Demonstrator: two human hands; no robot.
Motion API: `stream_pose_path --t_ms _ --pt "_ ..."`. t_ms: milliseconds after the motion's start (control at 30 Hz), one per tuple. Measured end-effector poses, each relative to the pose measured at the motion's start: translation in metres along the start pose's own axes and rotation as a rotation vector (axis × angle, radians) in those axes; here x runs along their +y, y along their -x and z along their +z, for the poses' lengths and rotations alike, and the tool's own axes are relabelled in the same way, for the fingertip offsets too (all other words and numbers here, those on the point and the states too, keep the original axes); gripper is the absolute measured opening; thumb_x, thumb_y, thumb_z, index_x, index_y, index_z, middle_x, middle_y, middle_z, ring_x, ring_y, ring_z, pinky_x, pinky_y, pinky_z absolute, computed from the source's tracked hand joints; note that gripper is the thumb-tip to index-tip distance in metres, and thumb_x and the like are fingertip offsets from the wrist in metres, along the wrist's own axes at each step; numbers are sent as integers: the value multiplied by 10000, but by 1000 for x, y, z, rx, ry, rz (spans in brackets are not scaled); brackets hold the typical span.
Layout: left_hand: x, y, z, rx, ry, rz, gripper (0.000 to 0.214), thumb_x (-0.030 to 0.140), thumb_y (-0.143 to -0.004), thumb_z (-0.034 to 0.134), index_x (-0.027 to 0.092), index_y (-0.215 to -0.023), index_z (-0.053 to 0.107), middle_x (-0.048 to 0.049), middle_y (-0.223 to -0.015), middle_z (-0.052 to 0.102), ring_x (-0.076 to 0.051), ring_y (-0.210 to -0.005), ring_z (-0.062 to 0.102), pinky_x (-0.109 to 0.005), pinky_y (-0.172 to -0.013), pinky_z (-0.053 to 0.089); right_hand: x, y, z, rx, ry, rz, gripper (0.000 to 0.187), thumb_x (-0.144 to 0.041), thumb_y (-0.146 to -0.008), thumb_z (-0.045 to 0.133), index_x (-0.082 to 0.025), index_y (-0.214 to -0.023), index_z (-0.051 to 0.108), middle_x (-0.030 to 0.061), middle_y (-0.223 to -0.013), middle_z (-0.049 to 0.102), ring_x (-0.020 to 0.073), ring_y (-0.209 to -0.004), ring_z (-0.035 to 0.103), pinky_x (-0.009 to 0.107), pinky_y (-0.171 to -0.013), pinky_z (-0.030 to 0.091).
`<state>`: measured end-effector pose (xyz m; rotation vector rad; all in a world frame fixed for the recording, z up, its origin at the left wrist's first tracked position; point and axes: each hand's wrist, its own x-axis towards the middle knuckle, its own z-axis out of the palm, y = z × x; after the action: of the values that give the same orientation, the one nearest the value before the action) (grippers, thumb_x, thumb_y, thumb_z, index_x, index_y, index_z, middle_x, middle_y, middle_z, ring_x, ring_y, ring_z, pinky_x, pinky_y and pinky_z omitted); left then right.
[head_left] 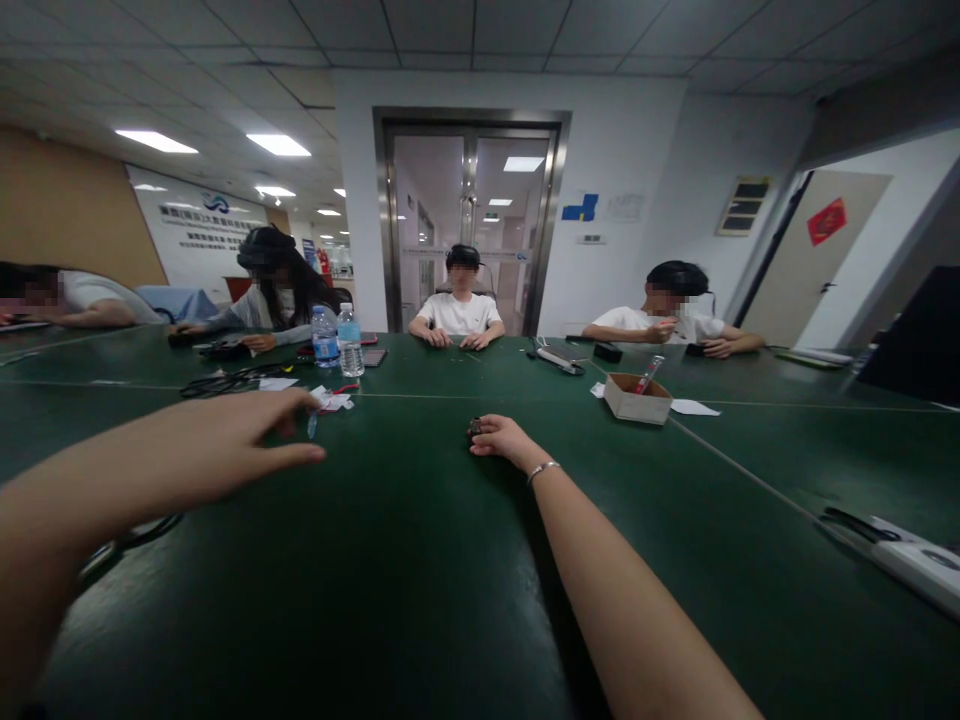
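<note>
The right hand (504, 442) pinches a small dark object (474, 429) left of the cardboard box (637, 403). The left hand (225, 437), thumb and fingers parted, hovers farther left of the box, near white paper (339, 401). Beyond the box sits a person (701, 327).

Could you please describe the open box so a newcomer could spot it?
On the green table, look beyond and right of the wearer's right hand. The small pale-sided box is open-topped; unlike the black block behind it, it has a clear tube leaning out.
</note>
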<state>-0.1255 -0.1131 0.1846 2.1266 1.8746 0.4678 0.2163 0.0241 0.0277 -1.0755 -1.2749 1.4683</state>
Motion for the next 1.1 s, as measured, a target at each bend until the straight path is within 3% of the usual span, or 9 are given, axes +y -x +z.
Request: stream_pose_path --t_ms 67,133,233,300,400,500,633,867,1100 --pt "41 -34 18 -146 -92 168 578 493 -510 733 211 -1000 609 15 -843 636 -155 -731 567 -204 -651 375 5 -2 0 38 44 -18 268 87 -686 639 -79 -879 555 83 -803 618 119 -552 628 182 -519 567" --pt "76 -74 47 -287 -101 340 457 434 -544 729 200 -926 638 -12 -842 646 -164 -741 578 -205 -645 387 9 -3 1 67 121 -31 215 71 -712 624 -68 -865 567 63 -734 615 107 -516 619 151 -480 546" --pt "108 -125 101 -184 -92 473 418 423 -703 597 196 -1055 591 -55 -985 632 -195 -862 573 -245 -731 409 11 -3 3 85 191 -83 180 40 -734 616 -80 -858 564 24 -671 605 93 -476 605 128 -429 513" --pt "114 -146 140 -97 52 521 439 402 -770 517 195 -1158 531 -63 -1042 619 -196 -921 562 -262 -793 414 11 -2 3 84 223 -128 167 29 -740 608 -91 -843 557 -8 -614 586 81 -430 580 117 -375 474" --pt "106 -158 190 -66 305 605 336 367 -817 450 215 -1080 594 -45 -1114 600 -184 -995 539 -252 -847 409 7 0 4 116 323 -159 103 -13 -751 613 -92 -800 570 -42 -514 537 51 -329 492 97 -270 352" --pt "87 -160 219 -31 507 514 314 339 -825 431 201 -1044 610 -45 -1020 634 -164 -834 583 -255 -744 455 4 1 6 113 400 -132 62 -61 -739 651 -87 -732 595 -39 -466 527 45 -309 459 99 -258 315" --pt "70 -161 229 -51 617 425 290 342 -788 497 170 -979 632 -39 -798 653 -148 -691 579 -253 -668 459 3 1 8 76 369 -84 76 -37 -713 669 -77 -748 615 -22 -462 555 68 -343 508 108 -308 384" --pt "64 -170 233 -74 755 401 280 323 -724 593 163 -951 629 -56 -814 644 -156 -715 582 -279 -683 459 -3 6 -1 58 67 47 96 -10 -821 539 -44 -896 587 79 -616 641 127 -487 622 185 -504 545" --pt "65 -168 229 -157 877 385 288 329 -720 601 114 -911 600 -59 -735 617 -143 -670 563 -286 -669 450 -4 9 -9 -28 -81 23 165 10 -848 499 -41 -997 548 103 -725 646 144 -563 650 205 -566 563"
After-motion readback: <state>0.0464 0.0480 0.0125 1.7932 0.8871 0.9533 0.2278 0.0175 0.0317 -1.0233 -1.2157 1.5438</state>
